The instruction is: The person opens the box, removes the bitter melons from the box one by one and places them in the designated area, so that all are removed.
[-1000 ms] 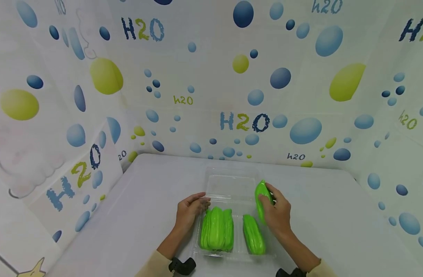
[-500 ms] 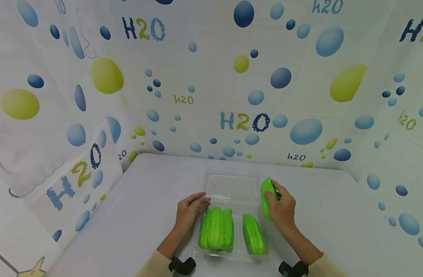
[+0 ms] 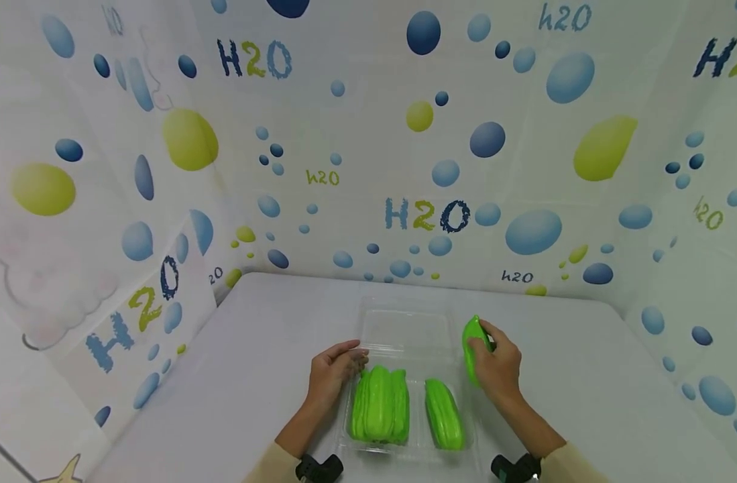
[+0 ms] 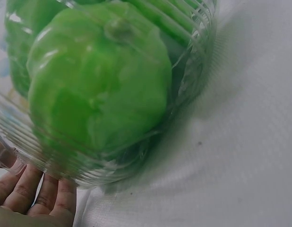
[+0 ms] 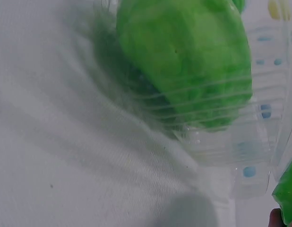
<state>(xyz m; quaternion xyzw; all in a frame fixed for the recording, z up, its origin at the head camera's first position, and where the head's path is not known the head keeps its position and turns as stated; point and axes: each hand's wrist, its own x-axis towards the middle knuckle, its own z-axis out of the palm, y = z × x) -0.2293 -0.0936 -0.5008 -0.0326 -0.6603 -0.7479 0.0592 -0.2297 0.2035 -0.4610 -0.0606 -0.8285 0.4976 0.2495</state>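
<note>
An open clear plastic clamshell box (image 3: 416, 433) lies on the table, its lid folded back behind it. Several bright green ridged gourds (image 3: 379, 406) sit packed together in its left part. One more gourd (image 3: 444, 414) lies apart on the right side of the box. My left hand (image 3: 332, 376) holds the box's rim at the back left corner; its fingers (image 4: 61, 198) show against the ribbed wall in the left wrist view. My right hand (image 3: 499, 362) grips another gourd (image 3: 472, 349) upright, near the box's right edge. Only a fingertip and part of that gourd (image 5: 288, 194) show in the right wrist view.
The clear lid (image 3: 404, 329) lies flat toward the back of the white table (image 3: 271, 335). Behind the table stands a wall covering (image 3: 368, 134) printed with blue and lime bubbles. Each wrist wears a black strap (image 3: 318, 468).
My right hand has moved to the right with its gourd, from over the box's edge to just beside it. The left hand stays at the rim. The head view has shifted slightly.
</note>
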